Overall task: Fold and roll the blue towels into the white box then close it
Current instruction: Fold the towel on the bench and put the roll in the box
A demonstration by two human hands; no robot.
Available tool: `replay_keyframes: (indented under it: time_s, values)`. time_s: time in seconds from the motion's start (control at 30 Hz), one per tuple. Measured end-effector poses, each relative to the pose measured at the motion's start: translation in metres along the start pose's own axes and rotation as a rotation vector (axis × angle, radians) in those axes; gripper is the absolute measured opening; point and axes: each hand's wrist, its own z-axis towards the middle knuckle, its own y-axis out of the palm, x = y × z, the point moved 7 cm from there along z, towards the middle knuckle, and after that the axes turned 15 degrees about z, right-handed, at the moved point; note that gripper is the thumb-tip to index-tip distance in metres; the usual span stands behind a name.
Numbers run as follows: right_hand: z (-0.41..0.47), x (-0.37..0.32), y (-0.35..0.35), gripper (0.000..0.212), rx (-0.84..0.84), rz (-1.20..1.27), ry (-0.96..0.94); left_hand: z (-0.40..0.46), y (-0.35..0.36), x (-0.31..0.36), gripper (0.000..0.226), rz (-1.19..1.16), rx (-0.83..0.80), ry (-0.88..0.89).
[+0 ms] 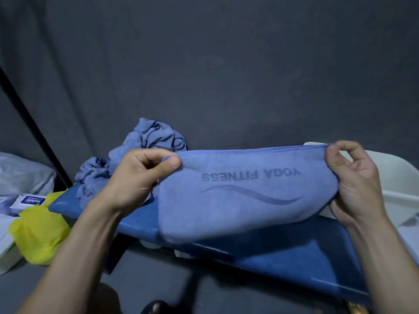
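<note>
Fingers of the left hand curl over the top left corner of a blue towel, the thumb pressed flat on the near face and pinching the stitched hem against them. On the other side the right hand pinches the top right corner in the same way, thumb and forefinger closed on the edge and the other fingers loosely bent behind the cloth. Between the two hands the towel hangs stretched, its upper hem drawn into a nearly straight line and its body sagging in a soft curved belly. It is a fine, fuzzy microfibre, doubled over, with "YOGA FITNESS" printed upside down in darker blue above a long wavy stroke. Its lower edge rests on the front part of the bench, a smooth, glossy, padded blue slab with rounded edges that runs from the left end down toward the lower right. At the far left end of the bench lies a heap of more towels, crumpled into deep folds and bunched knots. Behind the right hand, by the far right end of the bench, stands the white box, hard smooth plastic with a rounded rim. Left of the bench lie a crinkled yellow sheet, a small white packet with a blue label and a clear plastic bag. A dark grey fabric backdrop hangs behind everything.
</note>
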Motion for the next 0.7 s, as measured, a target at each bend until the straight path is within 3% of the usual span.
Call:
replay_keyframes:
  time_s: [0.17,0.27,0.43,0.7]
  values:
    - [-0.005,0.013,-0.01,0.014,-0.002,-0.262,-0.032,0.003,-0.008,-0.012,0.035,0.262,0.129,-0.016]
    - [-0.005,0.022,-0.016,0.017,0.025,-0.252,0.031,0.003,-0.009,-0.014,0.042,0.22,0.107,-0.035]
    - [-0.009,0.025,-0.018,0.01,0.028,-0.24,0.09,-0.002,0.001,-0.009,0.02,0.142,-0.042,-0.035]
    - [-0.015,0.018,-0.014,0.01,-0.023,-0.216,0.075,-0.005,-0.009,-0.008,0.029,0.364,0.066,0.053]
